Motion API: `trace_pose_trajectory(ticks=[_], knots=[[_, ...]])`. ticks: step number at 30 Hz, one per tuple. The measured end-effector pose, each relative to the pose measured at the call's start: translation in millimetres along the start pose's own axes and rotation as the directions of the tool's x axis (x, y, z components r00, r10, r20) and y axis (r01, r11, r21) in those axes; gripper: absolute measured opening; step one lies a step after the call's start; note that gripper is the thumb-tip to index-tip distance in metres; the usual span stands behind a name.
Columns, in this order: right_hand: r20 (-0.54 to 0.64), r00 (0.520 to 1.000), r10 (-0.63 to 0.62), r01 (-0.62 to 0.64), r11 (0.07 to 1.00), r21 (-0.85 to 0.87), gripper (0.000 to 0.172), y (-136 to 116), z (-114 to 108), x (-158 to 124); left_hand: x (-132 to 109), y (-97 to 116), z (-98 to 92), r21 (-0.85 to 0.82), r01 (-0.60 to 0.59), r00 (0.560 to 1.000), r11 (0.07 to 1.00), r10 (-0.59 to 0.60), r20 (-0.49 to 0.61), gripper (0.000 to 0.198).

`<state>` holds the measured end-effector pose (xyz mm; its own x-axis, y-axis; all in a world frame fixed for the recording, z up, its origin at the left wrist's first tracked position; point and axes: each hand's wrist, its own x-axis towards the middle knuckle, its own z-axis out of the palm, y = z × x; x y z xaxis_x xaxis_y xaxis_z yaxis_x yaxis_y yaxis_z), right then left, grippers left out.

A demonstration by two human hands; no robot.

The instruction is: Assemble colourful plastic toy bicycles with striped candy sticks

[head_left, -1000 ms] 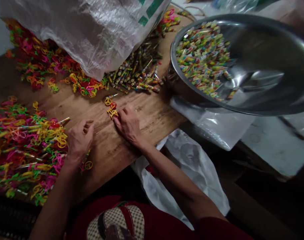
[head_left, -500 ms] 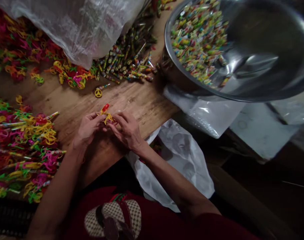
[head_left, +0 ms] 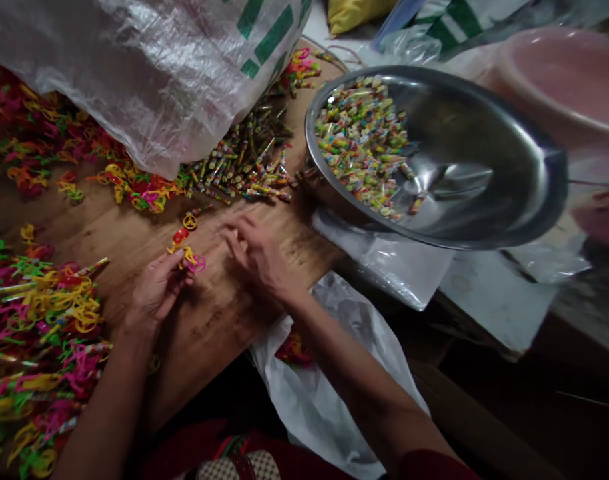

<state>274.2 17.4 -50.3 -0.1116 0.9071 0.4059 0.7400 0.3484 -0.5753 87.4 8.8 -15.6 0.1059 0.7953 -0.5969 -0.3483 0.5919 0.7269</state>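
A person sits at a brown wooden surface [head_left: 134, 233] strewn with small bright toys. The left hand [head_left: 157, 290] pinches a little cluster of yellow, red and pink plastic ring toys [head_left: 187, 252] between its fingertips, just above the middle of the surface. The right hand [head_left: 257, 253] hovers just beside it, fingers loosely spread and holding nothing; it is blurred. A heap of neon plastic ring pieces [head_left: 39, 320] lies along the left edge. At the far edge, a translucent plastic sack with green stripes [head_left: 159, 73] covers more pieces, with a pile of thin multicoloured sticks [head_left: 244, 163] beside it. A large shiny steel bowl [head_left: 484, 173] of small wrapped colourful pieces [head_left: 364, 143] overhangs the right edge. A white plastic bag [head_left: 334, 373] hangs below the near edge.
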Motion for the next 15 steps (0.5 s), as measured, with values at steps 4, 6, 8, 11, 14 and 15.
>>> trace_pose_trajectory(ticks=[4,6,8,11,14,15], knots=[[0.034,0.979,0.203,-0.189,0.949,-0.251,0.02,19,27,64,-1,-5,-1.4,-0.05,0.094,0.995,0.994,-0.095,-0.031,0.007],[0.082,0.961,0.264,-0.224,0.918,-0.326,0.024,26,44,83,-4,-9,-4.1,-0.06,0.117,0.993,0.991,-0.118,-0.02,0.009],[0.076,0.956,0.282,-0.243,0.912,-0.332,0.029,30,55,86,-7,-12,-10.5,-0.065,0.119,0.993,0.991,-0.12,-0.007,0.009],[-0.036,0.984,0.173,-0.176,0.952,-0.252,0.025,30,51,64,-11,-12,-24.4,-0.05,0.103,0.994,0.993,-0.102,0.024,0.012],[-0.132,0.991,0.004,-0.019,0.993,-0.113,0.011,14,26,26,-14,-13,-32.9,-0.045,0.1,0.993,0.994,-0.096,0.069,0.017],[-0.13,0.991,-0.035,0.032,0.999,-0.029,0.011,5,17,13,-14,-13,-32.9,-0.052,0.099,0.992,0.994,-0.094,0.081,0.018]])
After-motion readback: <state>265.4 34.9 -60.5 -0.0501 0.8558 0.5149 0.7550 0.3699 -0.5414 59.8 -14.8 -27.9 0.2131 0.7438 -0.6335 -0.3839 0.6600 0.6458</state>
